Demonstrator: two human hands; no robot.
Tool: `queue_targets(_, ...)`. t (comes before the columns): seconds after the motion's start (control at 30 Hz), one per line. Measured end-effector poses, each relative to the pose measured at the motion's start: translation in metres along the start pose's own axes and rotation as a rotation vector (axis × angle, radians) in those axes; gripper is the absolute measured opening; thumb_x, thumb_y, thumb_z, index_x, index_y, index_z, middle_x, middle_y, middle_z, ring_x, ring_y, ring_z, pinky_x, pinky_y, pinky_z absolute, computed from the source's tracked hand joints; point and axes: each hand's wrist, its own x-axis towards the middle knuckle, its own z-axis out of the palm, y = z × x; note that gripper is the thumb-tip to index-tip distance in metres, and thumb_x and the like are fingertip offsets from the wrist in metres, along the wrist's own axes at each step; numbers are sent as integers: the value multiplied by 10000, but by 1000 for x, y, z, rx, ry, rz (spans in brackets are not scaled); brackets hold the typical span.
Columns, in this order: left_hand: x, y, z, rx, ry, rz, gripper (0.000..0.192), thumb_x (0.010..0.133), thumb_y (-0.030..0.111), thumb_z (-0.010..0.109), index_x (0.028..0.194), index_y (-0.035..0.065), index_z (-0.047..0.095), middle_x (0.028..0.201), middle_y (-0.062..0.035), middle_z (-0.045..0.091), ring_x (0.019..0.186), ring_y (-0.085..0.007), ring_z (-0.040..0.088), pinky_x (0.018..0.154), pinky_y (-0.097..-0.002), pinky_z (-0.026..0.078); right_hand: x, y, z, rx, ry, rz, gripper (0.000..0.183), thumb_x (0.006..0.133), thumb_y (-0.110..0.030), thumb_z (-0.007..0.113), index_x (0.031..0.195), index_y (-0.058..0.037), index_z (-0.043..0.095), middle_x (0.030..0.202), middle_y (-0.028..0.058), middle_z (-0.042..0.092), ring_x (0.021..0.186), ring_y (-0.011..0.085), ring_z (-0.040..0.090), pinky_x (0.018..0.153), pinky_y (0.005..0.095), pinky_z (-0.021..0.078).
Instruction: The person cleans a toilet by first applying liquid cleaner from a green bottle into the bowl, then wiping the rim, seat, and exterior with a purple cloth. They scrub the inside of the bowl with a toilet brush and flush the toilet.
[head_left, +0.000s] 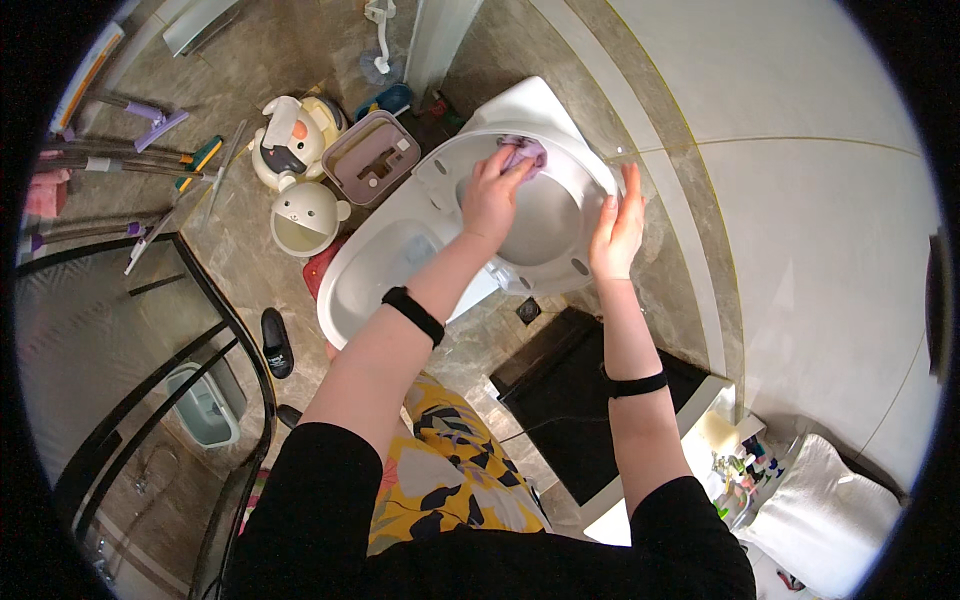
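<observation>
A white toilet (337, 300) stands before me with its seat (450, 169) raised against the lid (544, 221). The seat's underside, with grey bumpers, faces me. My left hand (491, 195) presses a bunched purple cloth (527, 157) onto the upper part of the raised seat. At the seat's right edge is my right hand (619, 229), its thumb on the near side and its straight fingers along the outside. Part of the seat's hinge side is hidden by my left forearm.
Left of the toilet stand a mauve bin (373, 157), a bear-shaped bin (306, 217) and an animal-shaped child's potty (292, 150). Brooms and squeegees (161, 131) lean at the left, above a black-framed glass shower screen (217, 300). A slipper (277, 343) lies on the floor. At right is a dark mat-like surface (555, 405).
</observation>
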Motion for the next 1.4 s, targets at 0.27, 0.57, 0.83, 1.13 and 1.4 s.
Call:
queue_targets(0.27,-12,10,1,-56,-124,311,311,795,106,586,1073,208,682,1244,-30,557,1164,-290,491,961,-364,454,-5,-17,2,-470,26,-411,546,879,-248,567,1386,-109,422,1461,203,335,1363,393,303,1108,565,193)
queue_targets(0.57,-4,-46,-12,44,-98,205,426,814,18,538,1205,184,571,1251,-101,510,1102,-315,530,882,-397,493,-6,-6,40,-501,-328,-490,452,804,-129,627,1250,-107,559,1419,124,433,1342,301,380,1088,505,294)
queue_targets(0.83,-6,-108,0,286,-177,-409,393,839,45,525,1230,70,492,1261,-152,470,1095,-358,532,870,-466,474,-5,6,48,-445,-261,-577,431,801,-194,625,1220,-104,579,1364,69,501,1320,231,419,1102,473,286)
queue_targets(1.13,-9,-58,11,316,-80,-56,468,754,21,569,1216,24,496,1210,-187,495,1056,-379,521,910,-464,450,-2,0,48,-444,-253,-595,340,780,-218,625,1101,-109,642,1341,72,517,1285,250,454,1084,481,309)
queue_targets(1.4,-28,-141,-9,259,-327,-347,370,818,83,564,1184,40,532,1139,-207,554,1019,-379,560,854,-449,476,-3,-2,49,-483,-255,-610,309,767,-226,633,1058,-126,662,1349,65,510,1292,252,446,1087,477,302)
